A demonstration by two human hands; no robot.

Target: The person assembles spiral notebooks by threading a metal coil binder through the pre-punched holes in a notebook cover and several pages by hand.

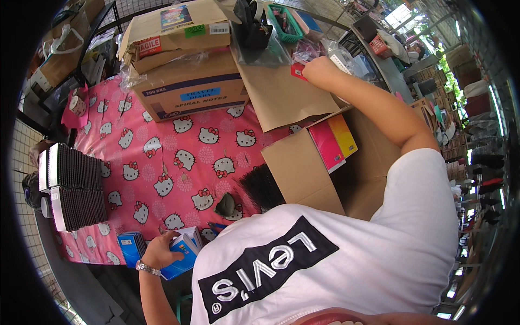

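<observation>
Low at the table's front edge, my left hand, with a metal watch at the wrist, has its fingers closed over small blue-covered notebooks. Right beside it stands a stack of blue notebooks. My right hand reaches to the far right, its fingers closed on a flat red item; most of that item is hidden. A white strip with a row of holes shows behind this hand. Nearer me, pink and yellow notebooks lie at the open carton.
Stacks of dark spiral-bound notebooks stand on the left of the pink patterned tablecloth. A large cardboard box sits at the back, with a green basket to its right. Black spiral coils lie near the carton.
</observation>
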